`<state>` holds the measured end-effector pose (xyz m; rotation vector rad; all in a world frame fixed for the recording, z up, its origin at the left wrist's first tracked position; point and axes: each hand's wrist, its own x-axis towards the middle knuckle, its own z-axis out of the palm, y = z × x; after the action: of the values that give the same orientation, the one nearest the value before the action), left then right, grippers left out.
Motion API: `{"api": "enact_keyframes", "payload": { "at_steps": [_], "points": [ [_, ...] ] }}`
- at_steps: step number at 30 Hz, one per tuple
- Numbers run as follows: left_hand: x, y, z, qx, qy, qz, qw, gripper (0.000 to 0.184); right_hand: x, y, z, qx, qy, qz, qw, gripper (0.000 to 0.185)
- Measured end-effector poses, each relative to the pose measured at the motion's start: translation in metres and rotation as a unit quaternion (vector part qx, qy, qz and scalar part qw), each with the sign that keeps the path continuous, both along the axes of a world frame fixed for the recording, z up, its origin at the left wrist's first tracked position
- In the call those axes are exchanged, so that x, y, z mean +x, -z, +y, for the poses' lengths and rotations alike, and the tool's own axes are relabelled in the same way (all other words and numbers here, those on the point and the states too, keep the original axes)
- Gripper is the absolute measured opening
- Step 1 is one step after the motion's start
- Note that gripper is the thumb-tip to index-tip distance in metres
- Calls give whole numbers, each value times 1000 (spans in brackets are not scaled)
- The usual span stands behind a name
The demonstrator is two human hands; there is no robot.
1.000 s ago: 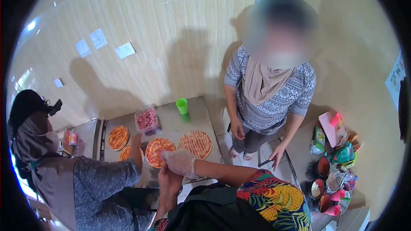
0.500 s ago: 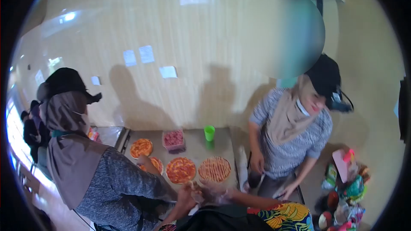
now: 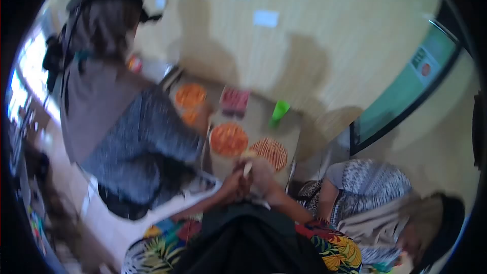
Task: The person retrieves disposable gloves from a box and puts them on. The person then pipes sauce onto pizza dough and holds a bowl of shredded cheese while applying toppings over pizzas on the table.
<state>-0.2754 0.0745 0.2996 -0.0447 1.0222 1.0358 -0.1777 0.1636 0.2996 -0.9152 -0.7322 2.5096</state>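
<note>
My left hand (image 3: 236,183) is closed around a small pale thing (image 3: 247,169) that is too blurred to name. Against it is my right hand (image 3: 262,173), which seems to be in a clear plastic glove; its fingers look curled in, and what they hold is unclear. Both hands are held together at the near edge of the metal table (image 3: 223,170). Just beyond them lie a pizza with red and orange topping (image 3: 229,139) and a pizza striped with pale sauce (image 3: 270,153).
Farther back are another pizza (image 3: 190,95), a tub of pinkish-red bits (image 3: 235,100) and a green cup (image 3: 279,112). A co-worker (image 3: 147,127) reaches over the table from the left. Another person (image 3: 368,185) bends low at the right.
The view has tilted down and turned. The person on the right has gone from standing to bending over. My hands stay together near the striped pizza.
</note>
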Motion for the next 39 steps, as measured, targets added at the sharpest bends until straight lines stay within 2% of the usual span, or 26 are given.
{"api": "enact_keyframes", "payload": {
  "at_steps": [1, 3, 5, 6, 7, 9, 10, 14, 16, 23, 25, 26, 28, 29, 32, 34, 37, 38, 39],
  "points": [
    [2, 2, 6, -61, 13, 112, 992, 29, -5, 11, 17, -41, 14, 18, 999, 24],
    [8, 0, 29, -83, -3, 110, 990, 28, -12, 40, 52, -93, 35, 34, 994, 18],
    [-3, 7, 57, 22, 28, 24, 999, 23, -19, 74, 86, -143, 78, 55, 985, 16],
    [-12, 3, 58, 30, 13, 5, 999, 23, -30, 39, 97, -256, 109, 5, 961, 15],
    [-15, -2, 61, 45, 33, 22, 998, 23, -32, 43, 105, -257, 104, -7, 961, 15],
    [-20, -10, 60, 63, 53, 33, 996, 22, -37, 49, 117, -287, 118, 78, 947, 19],
    [-20, -13, 61, 77, 73, 47, 993, 23, -42, 48, 120, -245, 122, 21, 962, 19],
    [-22, -10, 67, 107, 99, 58, 988, 24, -44, 36, 124, -174, 153, -9, 973, 17],
    [-19, -8, 72, 112, 106, 53, 987, 24, -43, 20, 127, -51, 135, -28, 989, 21],
    [-5, 6, 88, 131, 91, 111, 981, 22, -37, 22, 155, -20, 95, 32, 995, 21],
    [-8, 12, 97, 129, 93, 121, 980, 22, -45, 39, 169, 26, 121, -53, 991, 26],
    [-8, 15, 101, 107, 100, 105, 984, 23, -48, 31, 172, 18, 119, -53, 991, 26],
    [-6, 24, 107, 75, 109, 86, 987, 24, -50, 18, 178, 45, 196, -77, 977, 25],
    [-4, 34, 112, 75, 124, 70, 987, 24, -47, 30, 183, 36, 195, -79, 977, 25],
    [-1, 49, 129, 77, 145, 73, 984, 25, -41, 56, 209, 58, 157, -91, 982, 25],
    [2, 60, 137, 79, 170, 92, 978, 24, -35, 61, 221, 55, 75, -166, 982, 35],
    [2, 72, 150, 47, 165, 58, 983, 24, -46, 82, 236, 78, -2, -174, 982, 34],
    [1, 78, 153, 69, 171, 58, 981, 23, -53, 85, 241, 76, -11, -172, 982, 34],
    [2, 85, 154, 63, 166, 58, 982, 23, -60, 88, 244, 202, -79, -247, 944, 33]
  ]
}}
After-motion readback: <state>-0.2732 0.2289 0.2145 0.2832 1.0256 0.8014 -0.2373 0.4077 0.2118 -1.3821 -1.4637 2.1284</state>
